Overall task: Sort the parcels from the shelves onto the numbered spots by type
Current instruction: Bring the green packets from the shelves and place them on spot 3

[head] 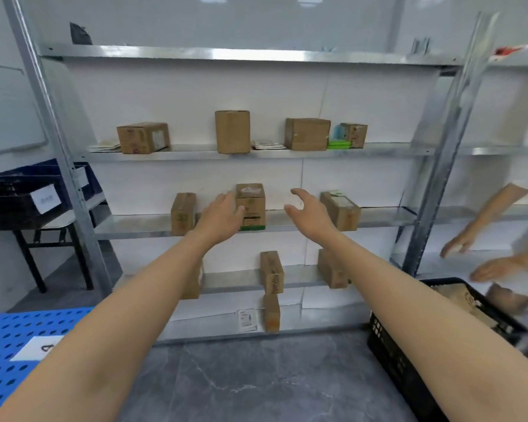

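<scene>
head view: both hands raised toward a shelf parcel.
left hand [223, 216] spread, touching the parcel [250, 206]; right hand [310, 213] spread, empty, just beside it.

Eleven brown cardboard parcels [250, 205] are sitting on the grey metal shelves [287, 219]: four above, three in the middle, three below, one at the bottom. Two black plastic crates [393, 354] are showing, and four bare hands [220, 219].

Bare forearms, sleeveless to frame
</scene>
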